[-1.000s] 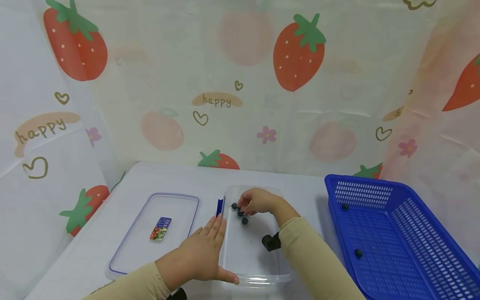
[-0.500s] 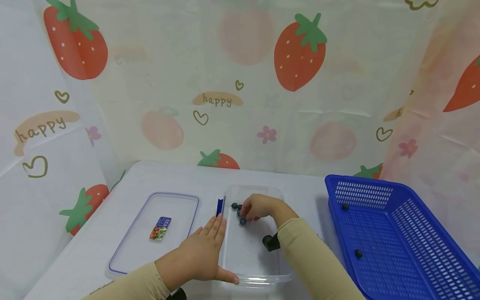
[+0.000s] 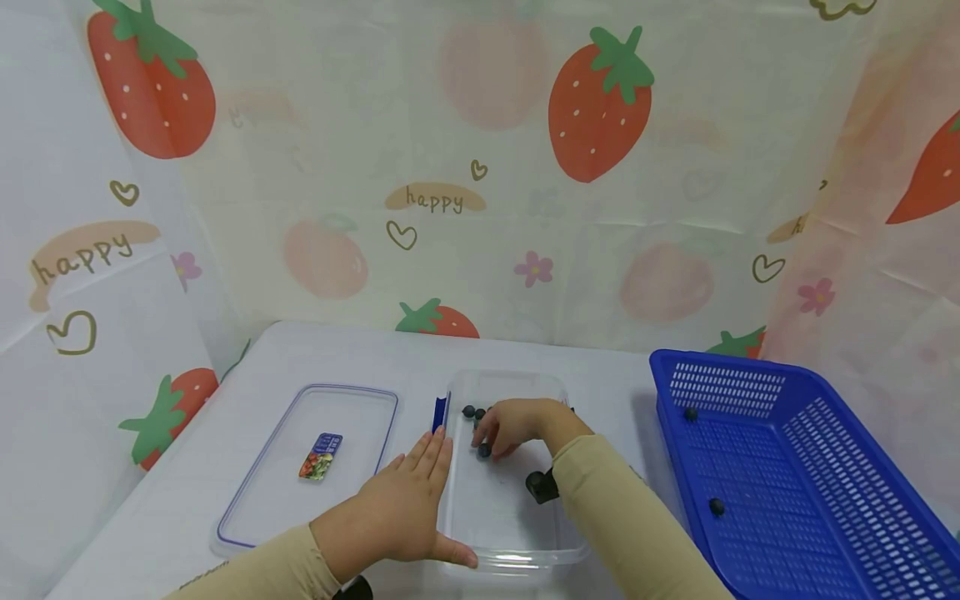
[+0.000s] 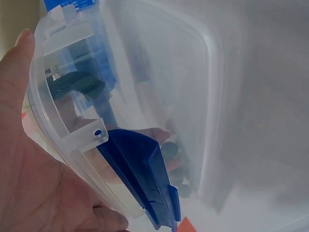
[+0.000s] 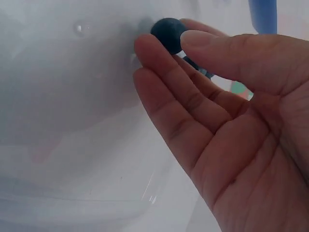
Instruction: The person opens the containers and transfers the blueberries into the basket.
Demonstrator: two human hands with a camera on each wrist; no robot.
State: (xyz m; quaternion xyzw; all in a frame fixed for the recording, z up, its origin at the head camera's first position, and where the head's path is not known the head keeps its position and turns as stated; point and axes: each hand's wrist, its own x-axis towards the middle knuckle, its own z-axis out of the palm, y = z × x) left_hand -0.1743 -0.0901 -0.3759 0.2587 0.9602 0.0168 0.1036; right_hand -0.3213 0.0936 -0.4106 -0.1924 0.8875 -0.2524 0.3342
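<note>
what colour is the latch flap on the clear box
Dark blue; the latch flap shows best in the left wrist view.

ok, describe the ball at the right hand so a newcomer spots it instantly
Find the clear container left of the big blue basket. The right hand reaches into it, where a few small dark balls lie. Yours is the ball between that hand's thumb and fingers, lowest of them in the head view; its neighbours lie farther back.
</note>
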